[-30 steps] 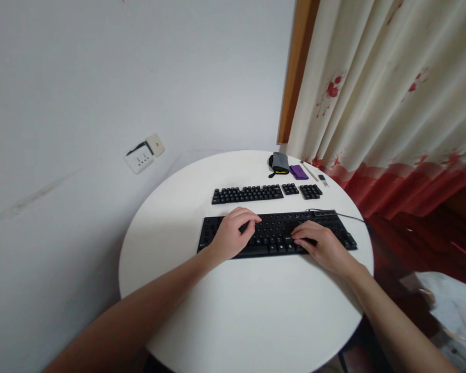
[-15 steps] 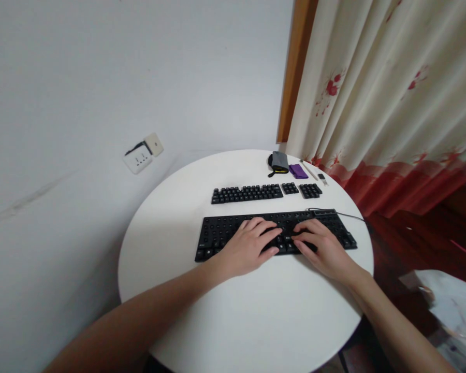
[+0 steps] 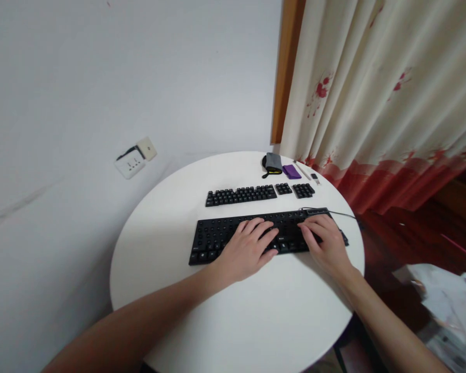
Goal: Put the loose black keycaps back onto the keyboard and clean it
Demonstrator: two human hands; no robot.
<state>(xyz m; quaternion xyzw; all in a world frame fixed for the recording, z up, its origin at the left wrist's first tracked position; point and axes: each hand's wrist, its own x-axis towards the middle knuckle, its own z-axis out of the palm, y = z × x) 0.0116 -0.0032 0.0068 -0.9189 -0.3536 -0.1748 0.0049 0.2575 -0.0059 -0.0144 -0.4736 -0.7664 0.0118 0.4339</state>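
Observation:
A black keyboard lies across the white round table, many of its key positions showing low, bare stems while the front row still carries caps. My left hand rests over its middle, palm down, with fingers stretched and slightly apart. Over the keyboard's right part, my right hand has its thumb and fingertips drawn together. Whatever sits between those fingertips is too small to make out. Behind the keyboard, loose black keycaps are laid out in a wide block, a small block and a right-hand block.
Toward the back of the table lie a grey and black pouch, a purple cloth, a thin pale stick and a small USB-like piece. A cable runs off the right edge. Curtains hang behind.
My right hand has moved away from the front row, a little back and right over the keyboard, its fingers now closer together. My left hand stays in place. The view has shifted slightly.

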